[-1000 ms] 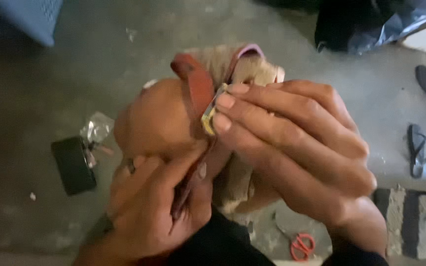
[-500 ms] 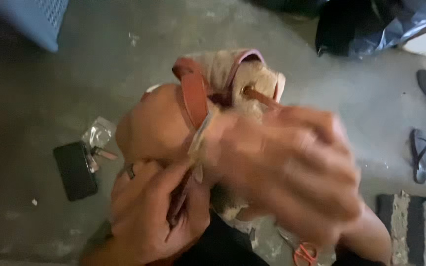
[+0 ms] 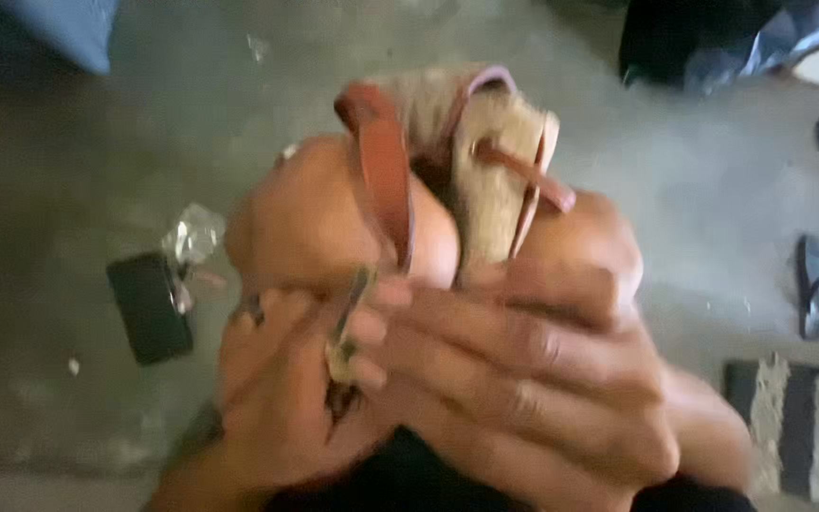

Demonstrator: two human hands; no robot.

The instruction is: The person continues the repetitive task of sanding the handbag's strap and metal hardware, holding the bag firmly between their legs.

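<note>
1. Phone (image 3: 149, 308), dark and flat, lies on the grey floor (image 3: 97, 171) at left.
2. Left hand (image 3: 282, 398), lower centre, pinches a small metal buckle (image 3: 343, 332).
3. Right hand (image 3: 533, 379) grips the same buckle; brown strap (image 3: 386, 180) crosses the sandal (image 3: 485, 161) above.
4. Flip-flops (image 3: 817, 284) lie at right.

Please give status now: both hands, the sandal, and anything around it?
Left hand and right hand both grip the brown strap end near a small buckle. Woven sandal rests on knees. Black phone on floor, apart.
</note>
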